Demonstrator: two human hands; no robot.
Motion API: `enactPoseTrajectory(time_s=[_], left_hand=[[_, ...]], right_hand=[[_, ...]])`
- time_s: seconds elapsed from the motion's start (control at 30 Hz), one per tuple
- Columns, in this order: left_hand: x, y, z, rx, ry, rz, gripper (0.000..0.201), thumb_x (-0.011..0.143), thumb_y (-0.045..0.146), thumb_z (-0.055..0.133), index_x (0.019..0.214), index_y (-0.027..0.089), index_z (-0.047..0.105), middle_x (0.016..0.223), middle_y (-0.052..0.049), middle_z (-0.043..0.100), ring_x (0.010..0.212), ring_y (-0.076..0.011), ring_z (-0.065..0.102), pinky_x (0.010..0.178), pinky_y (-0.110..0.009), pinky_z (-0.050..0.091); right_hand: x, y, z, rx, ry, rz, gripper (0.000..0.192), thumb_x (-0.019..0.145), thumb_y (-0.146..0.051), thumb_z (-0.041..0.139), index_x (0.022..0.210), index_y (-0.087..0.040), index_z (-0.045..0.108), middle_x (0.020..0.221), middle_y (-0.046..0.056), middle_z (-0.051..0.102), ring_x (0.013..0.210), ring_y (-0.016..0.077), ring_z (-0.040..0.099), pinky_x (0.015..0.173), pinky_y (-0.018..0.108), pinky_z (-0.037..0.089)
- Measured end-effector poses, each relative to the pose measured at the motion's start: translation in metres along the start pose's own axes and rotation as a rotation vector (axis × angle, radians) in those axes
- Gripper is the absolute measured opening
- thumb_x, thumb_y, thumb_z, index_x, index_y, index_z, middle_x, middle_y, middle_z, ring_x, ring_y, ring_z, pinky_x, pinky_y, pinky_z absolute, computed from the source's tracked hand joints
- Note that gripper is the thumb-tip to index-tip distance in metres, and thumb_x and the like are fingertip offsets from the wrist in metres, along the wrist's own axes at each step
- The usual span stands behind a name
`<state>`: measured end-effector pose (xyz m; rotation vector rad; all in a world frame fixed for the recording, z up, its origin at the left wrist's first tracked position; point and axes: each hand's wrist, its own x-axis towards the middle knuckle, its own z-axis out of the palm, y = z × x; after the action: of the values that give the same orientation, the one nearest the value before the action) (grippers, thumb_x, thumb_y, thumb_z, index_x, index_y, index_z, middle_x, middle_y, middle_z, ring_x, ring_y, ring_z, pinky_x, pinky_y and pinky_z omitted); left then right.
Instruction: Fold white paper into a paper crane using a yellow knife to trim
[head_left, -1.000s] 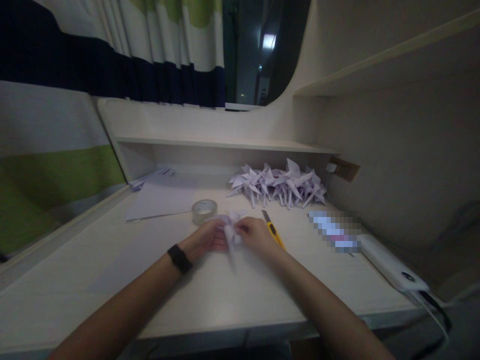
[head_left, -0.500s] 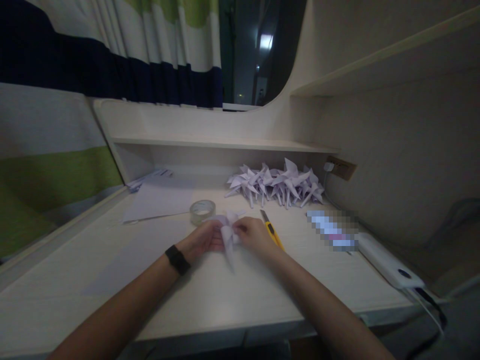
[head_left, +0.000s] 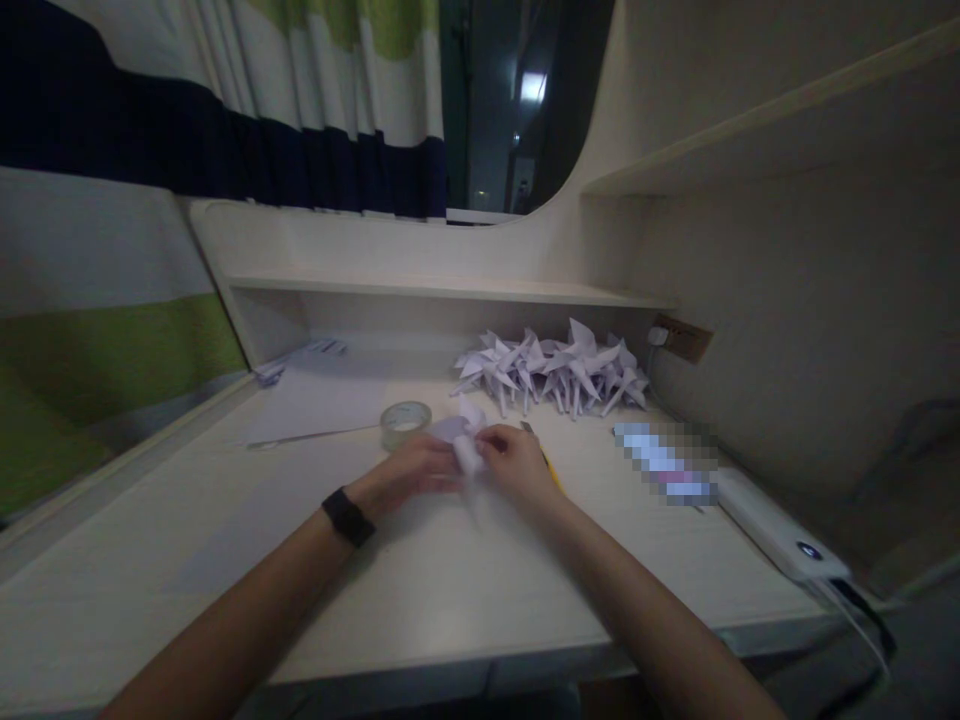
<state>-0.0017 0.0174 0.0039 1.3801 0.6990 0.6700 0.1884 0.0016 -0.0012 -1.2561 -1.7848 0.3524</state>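
Head view:
L hand: fingers pinched on folded paper piece, black wristband on wrist.
R hand: fingers pinched on same piece from other side; hands close together, paper between them.
Paper piece: pale lilac, held just above desk mid-area, toward back edge.
Tape roll: on desk just behind L hand.
Yellow cutter: partly hidden behind R hand.
Folded pile: back right of desk, under shelf.
Flat sheet: back left.
White power bank: near right edge.
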Motion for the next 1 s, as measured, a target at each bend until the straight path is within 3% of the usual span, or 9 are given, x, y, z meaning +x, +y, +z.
enactPoseTrajectory(time_s=[0.13,0.37,0.57,0.7,0.87,1.0], left_hand=[[-0.003,0.005,0.009,0.099,0.117,0.044,0.032,0.075,0.039,0.069,0.096,0.014,0.067,0.100,-0.012,0.067,0.092,-0.0224,0.062,0.077,-0.034,0.049],[0.000,0.004,0.021,0.176,0.262,0.100,0.024,0.077,0.037,0.064,0.084,0.014,0.063,0.083,-0.007,0.063,0.079,-0.0183,0.060,0.066,-0.029,0.047],[0.003,-0.001,0.024,0.148,0.277,0.145,0.020,0.083,0.035,0.054,0.089,0.017,0.056,0.080,-0.002,0.056,0.074,-0.0152,0.055,0.060,-0.024,0.043],[0.008,-0.007,0.026,0.172,0.309,0.199,0.018,0.086,0.035,0.048,0.083,0.018,0.052,0.070,0.002,0.049,0.064,-0.0127,0.050,0.055,-0.023,0.039],[0.010,-0.010,0.026,0.309,0.418,0.259,0.019,0.087,0.031,0.042,0.072,0.019,0.045,0.063,0.004,0.043,0.054,-0.0107,0.041,0.048,-0.022,0.031],[0.011,-0.012,0.023,0.432,0.438,0.285,0.020,0.085,0.029,0.041,0.069,0.019,0.046,0.060,0.004,0.043,0.053,-0.0116,0.041,0.048,-0.023,0.031]], right_hand=[[0.003,0.007,0.002,0.126,0.080,0.043,0.014,0.079,-0.021,0.059,0.081,-0.020,0.073,0.080,0.003,0.074,0.075,0.0187,0.067,0.070,0.027,0.048],[0.003,0.012,0.009,0.325,0.071,0.098,0.013,0.076,-0.023,0.060,0.077,-0.018,0.072,0.074,0.003,0.072,0.067,0.0179,0.065,0.063,0.026,0.049],[-0.004,0.000,0.012,0.358,0.117,0.084,0.012,0.076,-0.022,0.059,0.076,-0.017,0.071,0.074,0.003,0.071,0.069,0.0175,0.064,0.065,0.026,0.049],[-0.009,-0.008,0.014,0.331,0.165,0.077,0.013,0.076,-0.021,0.058,0.076,-0.017,0.070,0.075,0.004,0.071,0.071,0.0183,0.065,0.068,0.027,0.049],[-0.014,-0.017,0.012,0.294,0.145,0.056,0.015,0.076,-0.018,0.056,0.076,-0.017,0.070,0.076,0.005,0.071,0.073,0.0188,0.065,0.070,0.028,0.049],[-0.017,-0.018,0.014,0.230,0.122,0.031,0.019,0.075,-0.013,0.054,0.080,-0.017,0.072,0.081,0.005,0.072,0.077,0.0193,0.065,0.071,0.028,0.049]])
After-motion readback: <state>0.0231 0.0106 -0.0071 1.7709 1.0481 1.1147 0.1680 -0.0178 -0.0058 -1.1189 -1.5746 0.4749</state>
